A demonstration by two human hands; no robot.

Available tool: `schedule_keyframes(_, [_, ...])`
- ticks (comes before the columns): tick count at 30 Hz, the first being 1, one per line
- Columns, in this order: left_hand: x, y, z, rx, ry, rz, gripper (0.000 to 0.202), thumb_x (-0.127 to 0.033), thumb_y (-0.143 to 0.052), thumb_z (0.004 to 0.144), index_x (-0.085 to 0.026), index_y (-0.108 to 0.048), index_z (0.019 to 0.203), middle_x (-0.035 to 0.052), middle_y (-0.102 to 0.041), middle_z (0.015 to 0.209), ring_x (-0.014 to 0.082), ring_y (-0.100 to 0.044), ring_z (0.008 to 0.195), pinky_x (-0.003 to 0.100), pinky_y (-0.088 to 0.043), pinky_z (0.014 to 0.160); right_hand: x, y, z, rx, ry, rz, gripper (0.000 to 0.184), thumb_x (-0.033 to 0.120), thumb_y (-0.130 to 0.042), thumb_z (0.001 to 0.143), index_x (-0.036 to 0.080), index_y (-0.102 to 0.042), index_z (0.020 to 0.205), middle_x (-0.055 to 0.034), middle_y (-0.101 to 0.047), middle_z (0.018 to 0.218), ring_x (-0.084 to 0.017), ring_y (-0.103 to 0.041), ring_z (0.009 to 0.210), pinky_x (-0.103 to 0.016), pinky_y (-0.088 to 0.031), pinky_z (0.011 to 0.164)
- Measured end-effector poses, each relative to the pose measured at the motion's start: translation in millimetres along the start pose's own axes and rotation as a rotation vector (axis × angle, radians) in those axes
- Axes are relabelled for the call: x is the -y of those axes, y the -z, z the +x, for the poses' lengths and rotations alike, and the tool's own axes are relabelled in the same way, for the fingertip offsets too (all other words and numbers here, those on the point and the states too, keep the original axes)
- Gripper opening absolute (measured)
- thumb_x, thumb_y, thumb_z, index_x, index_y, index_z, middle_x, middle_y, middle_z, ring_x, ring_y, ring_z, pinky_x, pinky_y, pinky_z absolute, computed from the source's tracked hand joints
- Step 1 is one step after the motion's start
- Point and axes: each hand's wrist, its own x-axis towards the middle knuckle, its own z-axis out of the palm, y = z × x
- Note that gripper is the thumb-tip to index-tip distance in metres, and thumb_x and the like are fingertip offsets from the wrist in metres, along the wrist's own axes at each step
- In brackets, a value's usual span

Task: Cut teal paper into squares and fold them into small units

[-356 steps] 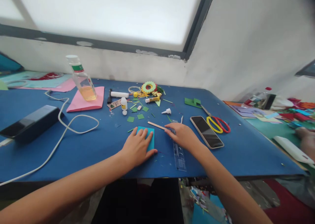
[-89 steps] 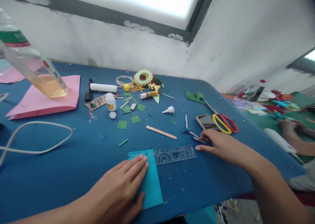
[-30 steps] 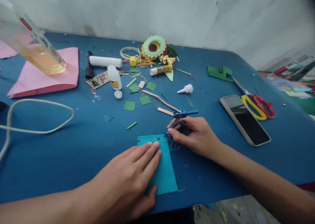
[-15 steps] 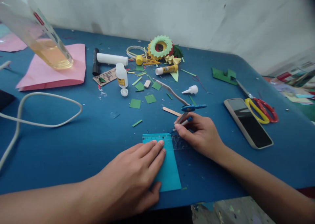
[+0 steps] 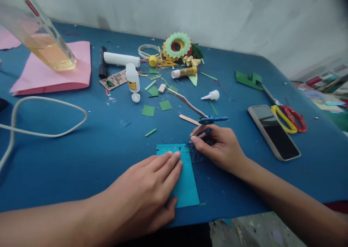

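My left hand (image 5: 146, 189) lies flat, fingers stretched out, on a sheet of turquoise paper (image 5: 187, 189) near the table's front edge. Its fingertips press on a clear ruler (image 5: 170, 149) that lies across the far end of the paper and sticks out to the right. In a pinch, my right hand (image 5: 220, 145) holds a drawing compass (image 5: 208, 120) with a blue hinge. One compass leg points down to the paper's far right corner; the other extends up and left over the table. Whether the tip touches the paper I cannot tell.
Beyond the paper lie green paper squares (image 5: 148, 111), a glue bottle (image 5: 132, 78), a glue stick (image 5: 184, 72) and a ring of folded paper (image 5: 178, 46). To the right are a phone (image 5: 274, 131) and scissors (image 5: 289, 118). A cable (image 5: 51, 98) and a tilted bottle (image 5: 51, 51) stand left.
The view has shifted slightly. Both hands keep their places on the paper and the compass, and the compass tip stays at the paper's far right corner.
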Motion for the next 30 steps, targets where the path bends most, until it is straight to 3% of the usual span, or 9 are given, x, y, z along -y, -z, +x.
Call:
schedule_keyframes(8, [0.0,0.4,0.4,-0.013,0.004,0.016,0.048,-0.03,-0.04,0.085,-0.004,-0.048,0.125,0.0177,-0.048,0.132,0.0296,-0.048,0.119,0.04,-0.046,0.094,17.0,-3.0,3.3,-0.061,-0.034,0.043,0.004,0.023,-0.055,0.078,0.021,-0.055,0.074,0.0019,-0.063,0.061,-0.011,-0.059,0.052,-0.021,-0.047,0.05])
schedule_keyframes(13, [-1.2,1.0,-0.3,-0.025,0.004,0.033,0.048,-0.03,-0.038,0.086,-0.003,-0.049,0.124,0.0181,-0.052,0.128,0.0297,-0.05,0.117,0.04,-0.045,0.095,26.0,-25.0,13.4,0.103,-0.001,0.24,0.009,0.028,-0.054,0.082,0.02,-0.057,0.079,0.0,-0.064,0.071,-0.012,-0.062,0.064,-0.021,-0.05,0.059])
schedule_keyframes(17, [-1.8,0.9,-0.8,-0.038,-0.002,0.035,0.048,-0.031,-0.038,0.086,-0.003,-0.049,0.124,0.0179,-0.054,0.127,0.0285,-0.052,0.115,0.038,-0.043,0.096,24.3,-35.4,16.9,0.125,-0.034,0.28,0.01,0.029,-0.054,0.082,0.019,-0.057,0.081,0.0005,-0.063,0.069,-0.012,-0.061,0.063,-0.021,-0.049,0.057])
schedule_keyframes(30, [-1.4,0.3,0.2,-0.091,0.0,0.048,0.047,-0.032,-0.041,0.085,-0.004,-0.053,0.121,0.0158,-0.057,0.123,0.0274,-0.051,0.115,0.035,-0.043,0.095,22.1,-35.7,15.8,0.118,0.004,0.286,0.007,0.024,-0.055,0.082,0.019,-0.057,0.083,0.0013,-0.064,0.069,-0.011,-0.06,0.06,-0.02,-0.049,0.057])
